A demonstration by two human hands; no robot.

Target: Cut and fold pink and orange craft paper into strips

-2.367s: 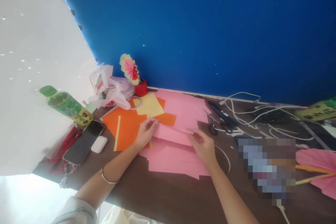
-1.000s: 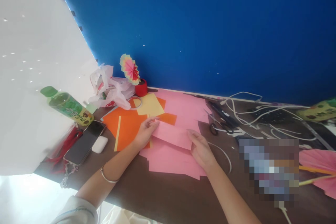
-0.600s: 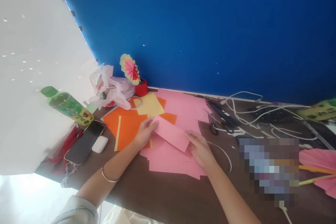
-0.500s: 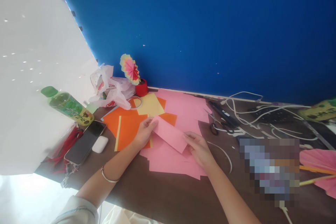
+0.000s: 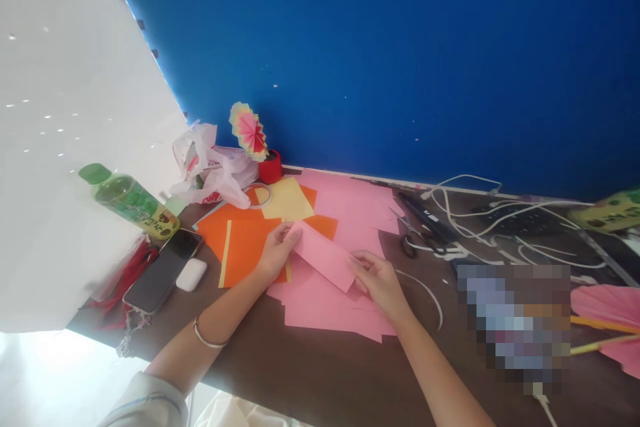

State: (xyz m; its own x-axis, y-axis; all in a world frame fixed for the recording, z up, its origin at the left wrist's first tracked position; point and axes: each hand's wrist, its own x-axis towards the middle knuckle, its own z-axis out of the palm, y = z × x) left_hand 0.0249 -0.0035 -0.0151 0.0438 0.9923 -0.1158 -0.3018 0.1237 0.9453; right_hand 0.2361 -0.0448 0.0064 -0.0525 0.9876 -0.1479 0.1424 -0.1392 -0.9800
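Note:
A folded strip of pink paper (image 5: 323,255) is held slanting between both hands, over more pink sheets (image 5: 325,310) spread on the table. My left hand (image 5: 277,250) pinches its upper left end. At the lower right end, my right hand (image 5: 377,280) grips the strip between thumb and fingers. Orange paper (image 5: 250,247) with a yellow edge lies beside and beneath the left hand. A yellow sheet (image 5: 285,199) rests just behind it. To the right of the pink sheets lie scissors (image 5: 413,240) with dark handles.
On the left are a green bottle (image 5: 133,203), a phone (image 5: 163,273) and a white earbud case (image 5: 191,275). A plastic bag (image 5: 215,170) and a paper flower (image 5: 249,132) in a red holder (image 5: 271,168) stand behind. White cables (image 5: 465,233) and a pink paper fan (image 5: 610,320) lie right.
Almost nothing differs. Both hands keep hold of the pink paper in the same place, and the view has shifted very slightly.

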